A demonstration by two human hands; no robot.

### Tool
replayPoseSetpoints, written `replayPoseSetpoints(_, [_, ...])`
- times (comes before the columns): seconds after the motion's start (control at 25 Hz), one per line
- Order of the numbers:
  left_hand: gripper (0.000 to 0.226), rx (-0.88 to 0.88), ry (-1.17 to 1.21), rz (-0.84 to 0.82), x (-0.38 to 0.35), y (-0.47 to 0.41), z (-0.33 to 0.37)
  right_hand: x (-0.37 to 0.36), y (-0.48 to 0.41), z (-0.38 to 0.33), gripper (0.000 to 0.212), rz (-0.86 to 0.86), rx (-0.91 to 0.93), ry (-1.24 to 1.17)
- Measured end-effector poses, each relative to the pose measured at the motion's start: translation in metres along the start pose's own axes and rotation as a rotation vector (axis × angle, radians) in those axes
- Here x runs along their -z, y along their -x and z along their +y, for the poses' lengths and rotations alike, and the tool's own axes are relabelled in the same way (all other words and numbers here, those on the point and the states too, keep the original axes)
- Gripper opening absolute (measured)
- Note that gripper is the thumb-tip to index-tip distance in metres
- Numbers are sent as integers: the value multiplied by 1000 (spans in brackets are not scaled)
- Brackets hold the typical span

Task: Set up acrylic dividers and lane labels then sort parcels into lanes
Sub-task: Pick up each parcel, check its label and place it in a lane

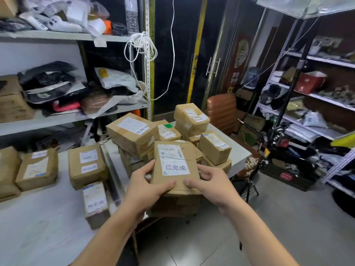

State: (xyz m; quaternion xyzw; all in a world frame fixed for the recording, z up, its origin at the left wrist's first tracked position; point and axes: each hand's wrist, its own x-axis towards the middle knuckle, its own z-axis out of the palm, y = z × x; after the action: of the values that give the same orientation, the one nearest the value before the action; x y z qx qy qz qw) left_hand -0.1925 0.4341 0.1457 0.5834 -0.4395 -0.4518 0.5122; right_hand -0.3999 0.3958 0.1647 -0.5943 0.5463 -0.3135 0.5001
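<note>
Both left hand and right hand grip a parcel by the white table between cluttered shelves.

I see matt brown cardboard parcel, smooth white paper label, smooth white tabletop, painted metal shelf, glossy ribbed brown chair, shiny floor

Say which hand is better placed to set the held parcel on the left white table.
Left, probably: the left hand grips the parcel on its side nearest the left table; the right hand holds the far side and would cross over.
</note>
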Motion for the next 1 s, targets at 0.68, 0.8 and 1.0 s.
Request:
replayPoseSetpoints(0.68, [109, -2, -48, 211, -79, -219, 14, 83, -249, -33, 63, -85, 79, 55])
replayPoseSetpoints(0.8, [108, 50, -77, 288, -91, -244, 9, 88, -299, -24, 65, -185, 103, 47])
replayPoseSetpoints(1.0, [89, 142, -94, 408, -113, -275, 11, 95, -368, -2, 71, -345, 119, 68])
